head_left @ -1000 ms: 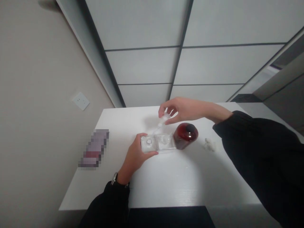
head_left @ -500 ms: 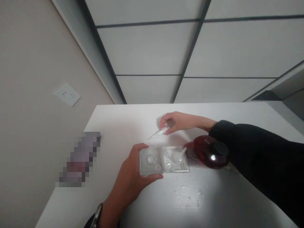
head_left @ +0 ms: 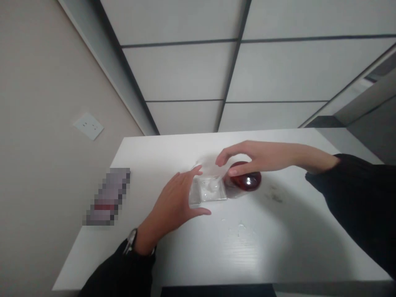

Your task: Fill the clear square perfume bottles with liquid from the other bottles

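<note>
A clear plastic case [head_left: 212,190] lies on the white table [head_left: 216,247]; only one of its square halves shows. My left hand [head_left: 173,206] hovers at the case's left side with fingers spread and thumb out, covering the other half, and holds nothing that I can see. My right hand [head_left: 247,159] reaches in from the right, fingers stretched out and apart, over a dark red glossy bottle [head_left: 246,181] that lies just right of the case. Nothing shows in this hand's fingers.
A few drops of liquid [head_left: 239,229] lie on the table in front of the case. A blurred-out flat object [head_left: 107,196] lies near the table's left edge. A wall socket [head_left: 88,126] sits on the beige wall at left.
My right hand has let go of the small clear dropper and moved over the red bottle. My left hand has opened and loosened from the case, which now shows one half.
</note>
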The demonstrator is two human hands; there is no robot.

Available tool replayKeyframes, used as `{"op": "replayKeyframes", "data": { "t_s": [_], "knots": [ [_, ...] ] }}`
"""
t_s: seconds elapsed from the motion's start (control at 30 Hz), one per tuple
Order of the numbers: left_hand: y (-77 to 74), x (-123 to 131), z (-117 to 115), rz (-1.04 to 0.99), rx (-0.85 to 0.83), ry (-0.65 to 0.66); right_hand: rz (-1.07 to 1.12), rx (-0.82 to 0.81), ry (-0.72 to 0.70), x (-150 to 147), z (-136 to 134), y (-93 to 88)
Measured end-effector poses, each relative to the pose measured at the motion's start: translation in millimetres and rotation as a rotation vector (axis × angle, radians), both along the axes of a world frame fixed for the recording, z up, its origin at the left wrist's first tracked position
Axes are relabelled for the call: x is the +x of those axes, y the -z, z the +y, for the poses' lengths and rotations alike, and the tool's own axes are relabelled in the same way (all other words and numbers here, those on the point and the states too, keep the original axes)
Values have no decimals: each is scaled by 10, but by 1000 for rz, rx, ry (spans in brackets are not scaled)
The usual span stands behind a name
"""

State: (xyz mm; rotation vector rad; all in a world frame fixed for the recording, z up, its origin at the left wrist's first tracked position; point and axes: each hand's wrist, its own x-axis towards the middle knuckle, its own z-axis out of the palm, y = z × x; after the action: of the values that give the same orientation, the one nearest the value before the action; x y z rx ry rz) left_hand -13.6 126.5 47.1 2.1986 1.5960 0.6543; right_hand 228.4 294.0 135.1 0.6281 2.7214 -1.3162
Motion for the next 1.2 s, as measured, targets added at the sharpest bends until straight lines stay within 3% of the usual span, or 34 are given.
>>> {"op": "replayKeyframes", "data": {
  "t_s": [0.13,0.33,0.4,0.5,0.6,0.7,0.87,1.03,1.2],
  "knots": [
    [44,52,90,-44,-40,-46,-92,-100,-46,124,-176,64],
    [37,108,1,-87,-68,-99,-144,-41,7,247,-266,-7],
    [37,129,-55,-92,-73,-102,-152,97,39,198,-339,-104],
    [55,150,-129,-103,-91,-108,-242,429,40,-18,-546,-215],
    [70,156,-169,-127,-112,-108,-398,689,-158,-294,-790,-207],
    [56,156,-177,-133,-129,-97,-465,815,-247,-452,-919,-126],
    [18,169,-165,-105,-138,-89,-279,846,-387,-441,-882,-57],
    [42,170,-161,-93,-127,-101,-327,847,-353,-447,-913,22],
    [81,162,-152,-83,-85,-95,-169,848,-348,-429,-906,112]
  ]
}}
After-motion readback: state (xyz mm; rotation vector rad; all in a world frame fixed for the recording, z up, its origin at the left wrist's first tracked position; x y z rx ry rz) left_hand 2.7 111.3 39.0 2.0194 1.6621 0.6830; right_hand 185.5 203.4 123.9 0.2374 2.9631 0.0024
